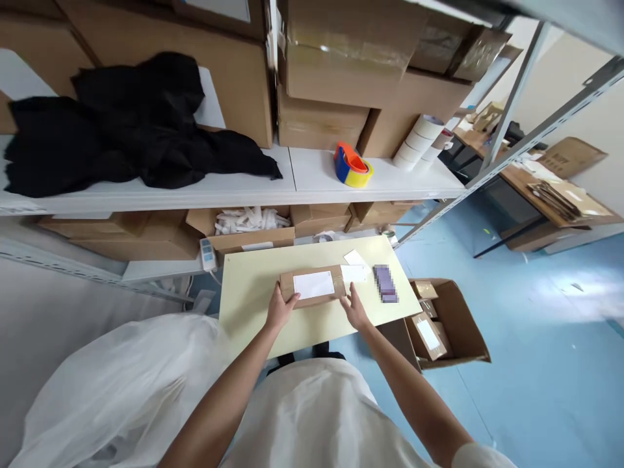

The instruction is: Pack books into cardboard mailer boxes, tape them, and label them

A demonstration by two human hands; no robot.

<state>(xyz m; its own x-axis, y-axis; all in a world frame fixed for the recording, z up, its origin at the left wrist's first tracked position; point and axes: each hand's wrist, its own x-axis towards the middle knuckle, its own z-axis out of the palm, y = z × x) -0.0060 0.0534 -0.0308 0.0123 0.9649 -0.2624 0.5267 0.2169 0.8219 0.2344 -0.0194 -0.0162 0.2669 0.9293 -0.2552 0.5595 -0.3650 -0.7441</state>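
A small taped cardboard box point(287, 283) with a white label point(313, 285) on its top lies on the pale yellow table point(253, 325). My left hand point(280, 308) grips its left end, thumb along the near side and fingers at the end face. At the right end, my right hand point(356, 309) is held with thumb and fingers apart; whether the thumb touches the box I cannot tell. Just beyond that hand are white paper slips point(355, 272) and a blurred purple, phone-like object point(385, 283).
An open carton point(468, 325) holding several small boxes stands right of the table. The shelf behind point(312, 179) carries black cloth point(146, 130), a tape dispenser point(351, 166) and white tape rolls point(419, 142). A power strip point(208, 255) sits at the table's left corner; white plastic sheeting point(131, 390) lies left.
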